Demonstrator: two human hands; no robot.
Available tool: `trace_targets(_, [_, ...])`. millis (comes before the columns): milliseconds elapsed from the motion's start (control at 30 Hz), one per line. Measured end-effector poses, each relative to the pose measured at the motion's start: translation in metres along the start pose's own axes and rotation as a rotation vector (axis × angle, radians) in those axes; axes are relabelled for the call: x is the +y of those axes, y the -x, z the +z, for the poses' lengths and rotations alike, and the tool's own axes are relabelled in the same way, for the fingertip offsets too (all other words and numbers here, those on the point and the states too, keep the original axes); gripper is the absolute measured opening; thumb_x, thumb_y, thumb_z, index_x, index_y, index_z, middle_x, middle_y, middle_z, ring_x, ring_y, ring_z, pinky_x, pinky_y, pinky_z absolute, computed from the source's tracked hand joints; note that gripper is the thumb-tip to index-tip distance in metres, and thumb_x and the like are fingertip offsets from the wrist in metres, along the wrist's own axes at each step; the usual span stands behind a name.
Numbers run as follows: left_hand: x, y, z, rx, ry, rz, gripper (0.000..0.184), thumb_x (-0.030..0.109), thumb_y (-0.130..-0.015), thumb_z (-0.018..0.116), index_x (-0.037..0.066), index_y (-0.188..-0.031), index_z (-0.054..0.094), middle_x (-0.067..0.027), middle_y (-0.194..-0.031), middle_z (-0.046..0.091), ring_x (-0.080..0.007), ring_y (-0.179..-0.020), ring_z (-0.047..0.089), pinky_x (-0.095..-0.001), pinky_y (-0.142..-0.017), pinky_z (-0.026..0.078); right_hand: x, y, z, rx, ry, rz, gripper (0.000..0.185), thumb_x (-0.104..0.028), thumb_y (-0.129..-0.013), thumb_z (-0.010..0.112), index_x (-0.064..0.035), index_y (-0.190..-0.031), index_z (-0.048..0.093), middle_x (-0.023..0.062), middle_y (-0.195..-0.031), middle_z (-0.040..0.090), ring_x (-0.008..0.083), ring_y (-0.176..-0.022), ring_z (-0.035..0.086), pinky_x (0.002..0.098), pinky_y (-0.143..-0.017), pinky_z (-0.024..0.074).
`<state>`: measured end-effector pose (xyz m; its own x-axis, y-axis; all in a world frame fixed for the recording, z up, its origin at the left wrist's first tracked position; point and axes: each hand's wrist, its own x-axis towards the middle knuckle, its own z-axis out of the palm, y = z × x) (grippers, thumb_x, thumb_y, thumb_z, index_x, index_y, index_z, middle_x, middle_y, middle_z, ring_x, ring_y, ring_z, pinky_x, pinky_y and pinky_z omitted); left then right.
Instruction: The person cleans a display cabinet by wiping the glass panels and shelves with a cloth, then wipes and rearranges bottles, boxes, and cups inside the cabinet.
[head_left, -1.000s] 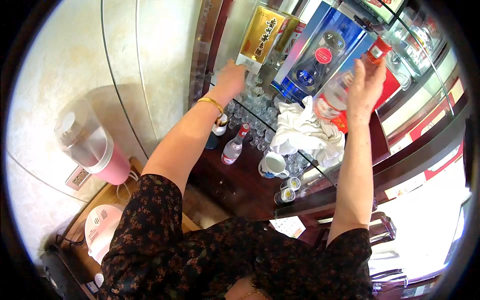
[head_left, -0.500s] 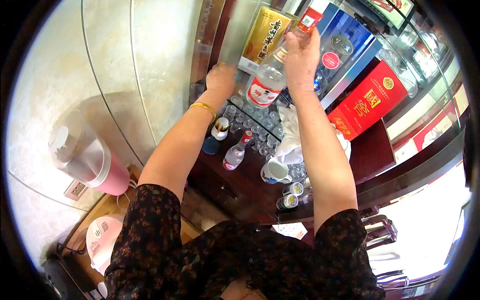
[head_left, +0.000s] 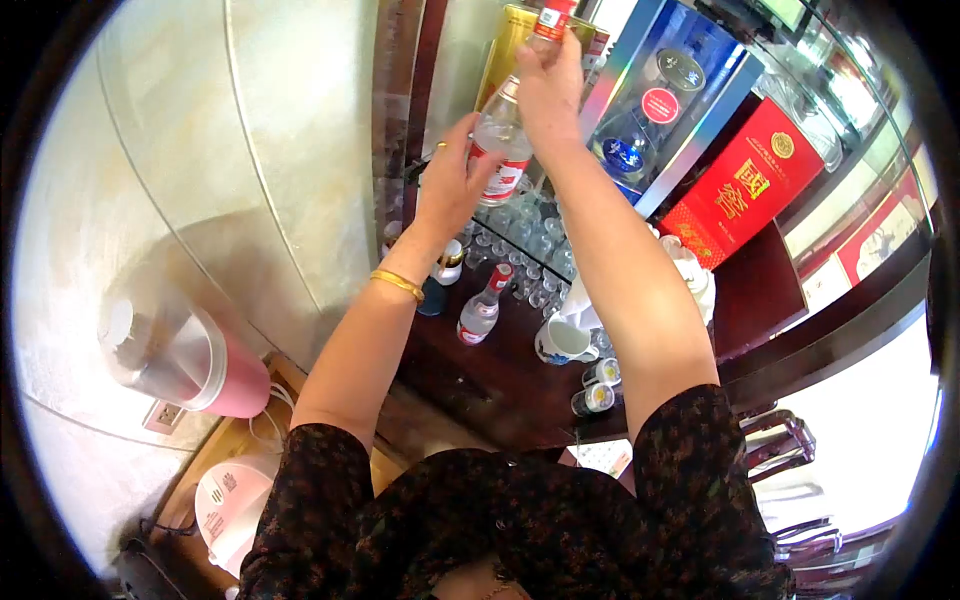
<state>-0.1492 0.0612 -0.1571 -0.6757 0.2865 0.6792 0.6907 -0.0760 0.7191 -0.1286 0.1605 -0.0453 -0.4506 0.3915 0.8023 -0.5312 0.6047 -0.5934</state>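
My right hand (head_left: 550, 95) grips the neck of a clear glass bottle (head_left: 497, 140) with a red cap and a red and white label. The bottle is tilted, its base over the glass shelf. At its left side is my left hand (head_left: 458, 180), fingers apart against or just beside the label. A gold box (head_left: 500, 60) stands behind the bottle, partly covered by it. To the right are a blue box (head_left: 665, 100) and a red box (head_left: 745, 185). A white cloth (head_left: 695, 275) lies partly behind my right forearm.
Below the shelf are a smaller bottle (head_left: 479, 312) with a red cap, a white mug (head_left: 563, 340), two small jars (head_left: 594, 400) and several small glasses (head_left: 545, 240). At left, a pink container (head_left: 240, 370) stands near the wall.
My right hand has carried the bottle leftward, from before the red box to before the gold box. My left hand has moved from the shelf's left end to the bottle's side.
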Motion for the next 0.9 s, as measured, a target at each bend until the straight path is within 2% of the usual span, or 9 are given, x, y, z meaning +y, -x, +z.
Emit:
trace_targets(67, [0.002,0.002,0.011,0.1,-0.175,0.249,0.077,0.028,-0.072,0.073,0.003,-0.132,0.033,-0.0234,-0.106,0.057,-0.0407,-0.096,0.055,-0.0409,-0.082,0.045,0.025,-0.01,0.008,0.074,0.086,-0.199,0.033,-0.003,-0.081,0.058,-0.002,-0.111,0.045,0.0035,-0.085,0.056,0.0153,-0.078,0.054,0.0292,-0.075,0.0444])
trace_targets(100, [0.007,0.001,0.009,-0.053,-0.135,0.053,0.092,0.024,-0.066,0.078,0.002,-0.137,0.023,-0.0243,-0.114,0.054,-0.0336,-0.099,0.057,-0.0372,-0.085,0.045,0.026,-0.011,0.009,0.09,0.124,-0.196,0.03,-0.004,-0.081,0.059,-0.002,-0.108,0.045,0.0047,-0.085,0.056,0.0167,-0.079,0.055,0.0306,-0.075,0.0449])
trace_targets(233, [0.004,0.0,0.015,-0.047,-0.159,0.051,0.098,0.019,-0.064,0.077,0.004,-0.139,0.016,-0.0247,-0.113,0.054,-0.0349,-0.103,0.056,-0.0385,-0.086,0.045,0.007,-0.01,0.003,0.021,0.235,-0.008,0.031,-0.009,-0.08,0.063,-0.0015,-0.105,0.045,0.0149,-0.096,0.06,0.0275,-0.092,0.059,0.0382,-0.079,0.0454])
trace_targets(333, [0.001,-0.002,0.019,0.004,-0.167,0.139,0.099,0.017,-0.064,0.077,0.001,-0.138,0.014,-0.0281,-0.113,0.052,-0.0398,-0.1,0.054,-0.0425,-0.084,0.044,0.009,0.003,-0.017,0.081,0.582,-0.304,0.044,-0.025,-0.085,0.057,-0.0048,-0.122,0.046,0.0217,-0.103,0.058,0.0366,-0.1,0.055,0.0398,-0.087,0.0431])
trace_targets(400, [0.002,0.0,0.019,0.026,-0.166,0.147,0.096,0.017,-0.065,0.075,0.001,-0.138,0.016,-0.028,-0.114,0.051,-0.0396,-0.101,0.054,-0.0426,-0.085,0.043,0.004,0.009,-0.07,-0.212,0.753,-0.326,0.037,-0.03,-0.086,0.053,-0.0066,-0.115,0.056,0.0196,-0.105,0.058,0.036,-0.1,0.055,0.0386,-0.087,0.0431])
trace_targets(533, [-0.003,-0.001,0.023,0.073,-0.215,0.145,0.094,0.02,-0.065,0.074,-0.001,-0.136,0.017,-0.0273,-0.11,0.052,-0.0395,-0.1,0.052,-0.0429,-0.085,0.042,-0.025,0.027,-0.159,-0.845,1.253,0.268,0.026,-0.024,-0.081,0.053,-0.0043,-0.093,0.065,0.0194,-0.082,0.062,0.0347,-0.084,0.06,0.0423,-0.073,0.0453])
trace_targets(667, [-0.002,0.0,0.028,0.111,-0.267,0.114,0.093,0.02,-0.065,0.073,-0.001,-0.137,0.017,-0.0268,-0.113,0.05,-0.0389,-0.103,0.051,-0.0421,-0.088,0.042,0.006,0.061,-0.206,-0.846,1.184,0.312,0.022,-0.022,-0.077,0.057,-0.0042,-0.086,0.065,0.0195,-0.084,0.063,0.0344,-0.082,0.06,0.0398,-0.071,0.0465])
trace_targets(800, [0.0,0.001,0.028,0.15,-0.339,0.14,0.092,0.02,-0.066,0.073,0.0,-0.137,0.018,-0.0265,-0.118,0.048,-0.038,-0.107,0.05,-0.0421,-0.09,0.042,0.0,0.049,-0.185,-0.825,1.129,0.197,0.022,-0.02,-0.077,0.057,-0.0021,-0.085,0.065,0.0201,-0.083,0.063,0.0338,-0.083,0.061,0.039,-0.071,0.0468])
trace_targets(900, [0.0,0.003,0.029,0.159,-0.348,0.128,0.093,0.019,-0.066,0.074,0.0,-0.137,0.018,-0.0264,-0.119,0.047,-0.0381,-0.108,0.049,-0.0422,-0.091,0.041,-0.011,0.02,-0.156,-0.444,1.071,-0.023,0.022,-0.018,-0.078,0.056,0.0016,-0.085,0.062,0.0206,-0.078,0.062,0.0345,-0.074,0.061,0.0388,-0.068,0.0475])
